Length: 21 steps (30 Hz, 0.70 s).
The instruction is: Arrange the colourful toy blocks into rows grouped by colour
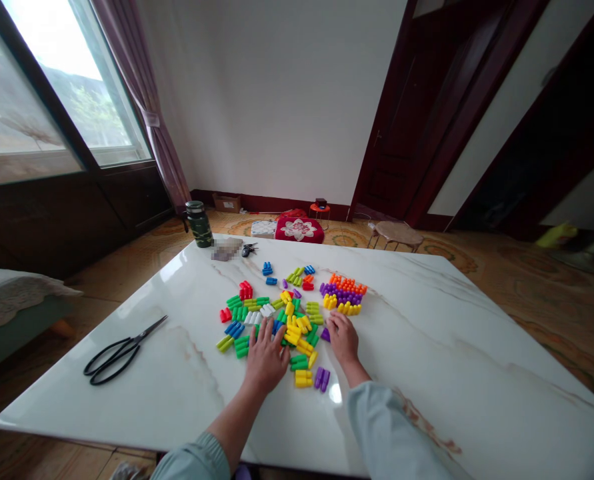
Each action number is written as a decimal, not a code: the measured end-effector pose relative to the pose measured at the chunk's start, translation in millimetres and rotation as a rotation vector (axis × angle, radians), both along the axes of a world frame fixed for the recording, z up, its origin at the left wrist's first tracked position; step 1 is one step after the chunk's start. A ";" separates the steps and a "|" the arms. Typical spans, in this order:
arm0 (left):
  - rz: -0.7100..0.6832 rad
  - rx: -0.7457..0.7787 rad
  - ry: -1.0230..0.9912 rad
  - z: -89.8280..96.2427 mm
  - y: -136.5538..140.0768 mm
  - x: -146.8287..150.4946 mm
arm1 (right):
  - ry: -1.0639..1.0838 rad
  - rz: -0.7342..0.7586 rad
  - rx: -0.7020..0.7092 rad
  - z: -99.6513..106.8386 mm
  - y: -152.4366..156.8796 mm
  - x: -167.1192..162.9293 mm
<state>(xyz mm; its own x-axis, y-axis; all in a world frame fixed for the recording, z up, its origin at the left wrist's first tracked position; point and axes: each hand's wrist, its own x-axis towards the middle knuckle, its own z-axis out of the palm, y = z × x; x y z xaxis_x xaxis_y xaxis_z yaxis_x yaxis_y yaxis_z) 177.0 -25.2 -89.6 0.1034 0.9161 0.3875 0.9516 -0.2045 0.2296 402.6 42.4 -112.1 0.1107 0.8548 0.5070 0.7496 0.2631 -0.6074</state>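
Observation:
Colourful plastic toy blocks, shaped like joined rounded pegs, lie in a loose pile on the white table. My left hand [267, 358] rests over the near side of the pile, fingers spread among green, blue and yellow blocks [297, 328]. My right hand [344, 341] is at the pile's right side with its fingers bent together; whatever may be between the fingertips is hidden. Beside its thumb is a purple block [325, 335]. Just beyond that hand, orange [349, 285], purple [341, 295] and yellow blocks [347, 309] stand grouped in rows by colour. Another purple block [321, 379] lies nearer to me.
Large black-handled scissors [127, 353] lie on the table [177, 400] at left. A dark green flask [199, 225], a blurred patch and a small black tool [249, 249] are at the far left edge. Beyond stand a red patterned seat [299, 230] and a round stool [397, 233].

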 end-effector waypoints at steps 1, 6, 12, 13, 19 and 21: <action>0.000 0.002 0.000 0.0 0.0 -0.1 | 0.001 0.001 -0.001 0.0 -0.1 0.0; 0.002 0.007 -0.003 0.0 0.0 -0.1 | -0.005 0.005 -0.006 0.2 -0.2 0.0; 0.000 0.013 -0.003 -0.7 0.3 -0.3 | -0.005 -0.007 -0.001 0.1 -0.3 -0.4; 0.000 0.013 -0.003 -0.8 0.3 -0.3 | -0.005 -0.007 -0.001 0.2 -0.4 -0.4; -0.004 0.005 0.003 -1.0 0.4 -0.7 | -0.006 -0.008 -0.006 1.9 -1.2 -0.8; -0.004 0.001 0.006 -1.0 0.5 -0.8 | -0.006 -0.006 -0.012 2.5 -1.5 -0.9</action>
